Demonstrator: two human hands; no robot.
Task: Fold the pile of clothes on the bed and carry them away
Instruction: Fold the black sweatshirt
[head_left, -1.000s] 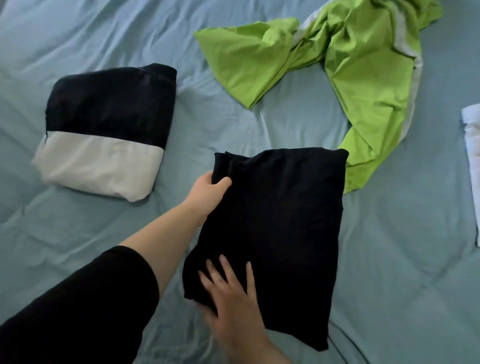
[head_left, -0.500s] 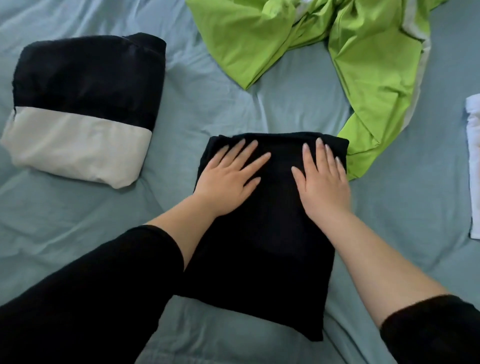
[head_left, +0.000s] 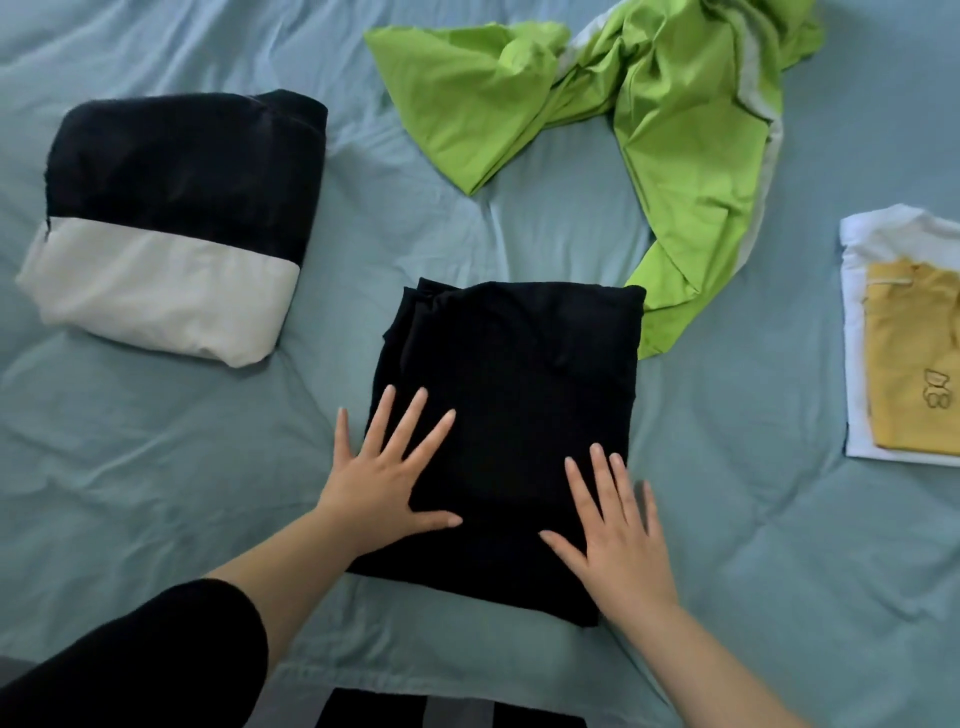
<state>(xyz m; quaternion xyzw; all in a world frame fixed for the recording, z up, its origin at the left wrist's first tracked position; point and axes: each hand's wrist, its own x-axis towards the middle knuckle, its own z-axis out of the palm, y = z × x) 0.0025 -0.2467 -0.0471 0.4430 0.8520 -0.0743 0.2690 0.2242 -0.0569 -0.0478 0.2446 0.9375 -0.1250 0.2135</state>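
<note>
My left hand (head_left: 382, 483) and right hand (head_left: 621, 540) lie on the folded garment (head_left: 519, 395); jumper (head_left: 171, 223) left, crumpled cloth (head_left: 675, 130) behind (touching its corner), shirt stack (head_left: 904, 353) right.

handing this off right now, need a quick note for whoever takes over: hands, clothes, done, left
Left hand: open, flat on the folded black garment, at its left edge.
Right hand: open, flat on its near right corner.
Done: black garment folded; black-and-white garment folded, far left; yellow top folded on white top, right edge.
Left: green garment lies crumpled, unfolded, on the far side of the bed; fold it, then carry everything away.
</note>
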